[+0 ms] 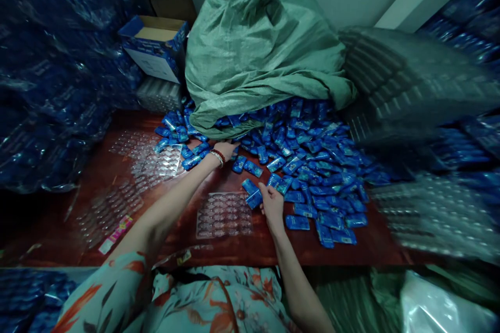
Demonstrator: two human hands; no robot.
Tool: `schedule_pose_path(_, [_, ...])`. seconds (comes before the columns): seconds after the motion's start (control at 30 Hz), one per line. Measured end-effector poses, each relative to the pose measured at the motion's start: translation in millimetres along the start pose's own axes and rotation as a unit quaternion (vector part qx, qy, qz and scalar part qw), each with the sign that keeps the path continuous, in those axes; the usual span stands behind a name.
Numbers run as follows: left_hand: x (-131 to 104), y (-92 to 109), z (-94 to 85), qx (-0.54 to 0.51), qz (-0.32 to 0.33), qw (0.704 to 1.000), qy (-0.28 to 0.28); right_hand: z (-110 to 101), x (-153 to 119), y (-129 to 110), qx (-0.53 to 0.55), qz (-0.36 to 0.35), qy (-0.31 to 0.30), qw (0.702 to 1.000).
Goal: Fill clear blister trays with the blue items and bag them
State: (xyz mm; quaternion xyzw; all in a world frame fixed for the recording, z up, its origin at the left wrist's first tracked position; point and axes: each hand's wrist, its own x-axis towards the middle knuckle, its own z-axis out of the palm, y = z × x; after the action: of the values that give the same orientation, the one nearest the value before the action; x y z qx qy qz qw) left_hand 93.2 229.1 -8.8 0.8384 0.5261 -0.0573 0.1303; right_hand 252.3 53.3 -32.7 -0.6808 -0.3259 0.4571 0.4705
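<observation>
My right hand (272, 202) is closed on a small blue packet (253, 199) at its fingertips; another blue packet touches or overlaps that one. Farther forward, my left hand (225, 151) reaches to the edge of the blue packet pile (312, 161), just below the green sack's lip. Its fingers are partly hidden among the packets, so I cannot tell what they hold. Between my forearms a clear plastic tray (224, 215) with rows of molded pockets lies flat on the red-brown table (269, 250).
A large green woven sack (265, 47) spills packets at the back. More clear trays (156, 161) lie on the left, and stacked trays (441, 213) stand on the right. A blue open box (156, 47) sits at back left, beside wrapped blue goods (50, 73).
</observation>
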Motion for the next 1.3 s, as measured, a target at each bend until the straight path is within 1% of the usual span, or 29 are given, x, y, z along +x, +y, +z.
schedule_pose_path(0.03, [-4.6, 0.8, 0.8, -0.001, 0.002, 1.000, 0.006, 2.9, -1.3, 2.0, -0.007, 0.001, 0.002, 1.000])
schedule_pose_path(0.1, [-17.2, 1.6, 3.2, -0.006, 0.004, 1.000, 0.019, 7.2, -2.6, 5.9, -0.013, -0.001, -0.013, 1.000])
schedule_pose_path(0.2, [-40.0, -1.5, 10.8, -0.026, -0.003, 0.999, 0.041, 9.6, -2.5, 10.0, -0.012, -0.022, -0.069, 0.997])
schedule_pose_path(0.27, [-56.0, -8.7, 19.3, -0.085, -0.011, 0.994, 0.068, 9.3, -2.1, 10.7, -0.031, -0.051, -0.121, 0.991])
schedule_pose_path(0.33, [-72.9, -20.6, 29.6, -0.175, -0.018, 0.980, 0.088, 8.5, -1.9, 9.1, -0.083, -0.093, -0.173, 0.977])
schedule_pose_path(0.4, [-91.4, -34.9, 39.7, -0.274, -0.022, 0.958, 0.085, 7.9, -2.7, 4.8, -0.165, -0.144, -0.192, 0.956])
schedule_pose_path(0.43, [-101.2, -41.7, 44.1, -0.321, -0.020, 0.944, 0.077, 8.0, -3.6, 1.9, -0.211, -0.175, -0.195, 0.942])
schedule_pose_path(0.5, [-121.5, -51.9, 50.7, -0.402, -0.017, 0.913, 0.069, 9.0, -7.3, -4.8, -0.298, -0.233, -0.201, 0.904])
schedule_pose_path(0.53, [-131.6, -54.6, 52.7, -0.428, -0.019, 0.900, 0.077, 9.8, -10.3, -8.2, -0.339, -0.254, -0.206, 0.882])
schedule_pose_path(0.57, [-141.2, -55.4, 53.8, -0.441, -0.026, 0.892, 0.096, 10.8, -14.0, -11.2, -0.380, -0.267, -0.212, 0.860])
schedule_pose_path(0.63, [-158.7, -51.9, 53.5, -0.433, -0.051, 0.886, 0.158, 13.1, -23.2, -15.8, -0.458, -0.268, -0.218, 0.819])
schedule_pose_path(0.7, [-172.9, -42.8, 51.1, -0.399, -0.059, 0.890, 0.211, 15.4, -33.4, -18.1, -0.526, -0.255, -0.219, 0.782])
schedule_pose_path(0.77, [-183.2, -30.8, 48.1, -0.362, -0.028, 0.904, 0.226, 17.6, -42.4, -18.5, -0.573, -0.242, -0.218, 0.752])
schedule_pose_path(0.87, [-190.9, -13.3, 44.3, -0.304, 0.037, 0.931, 0.200, 20.1, -50.3, -19.1, -0.607, -0.240, -0.220, 0.725])
schedule_pose_path(0.97, [-191.3, -2.9, 41.2, -0.238, 0.065, 0.957, 0.150, 22.0, -51.7, -23.0, -0.623, -0.250, -0.224, 0.707])
schedule_pose_path(1.03, [-190.2, -0.3, 39.8, -0.204, 0.072, 0.969, 0.120, 23.5, -51.2, -27.6, -0.638, -0.251, -0.226, 0.692])
schedule_pose_path(1.07, [-189.9, 0.1, 39.7, -0.197, 0.074, 0.971, 0.115, 24.3, -51.0, -30.3, -0.646, -0.251, -0.228, 0.684])
schedule_pose_path(1.2, [-192.2, 0.8, 45.2, -0.204, 0.068, 0.969, 0.124, 28.4, -52.3, -42.4, -0.671, -0.257, -0.237, 0.654])
schedule_pose_path(1.3, [-196.0, 1.9, 51.3, -0.169, 0.054, 0.979, 0.103, 31.7, -54.9, -49.6, -0.689, -0.251, -0.246, 0.633])
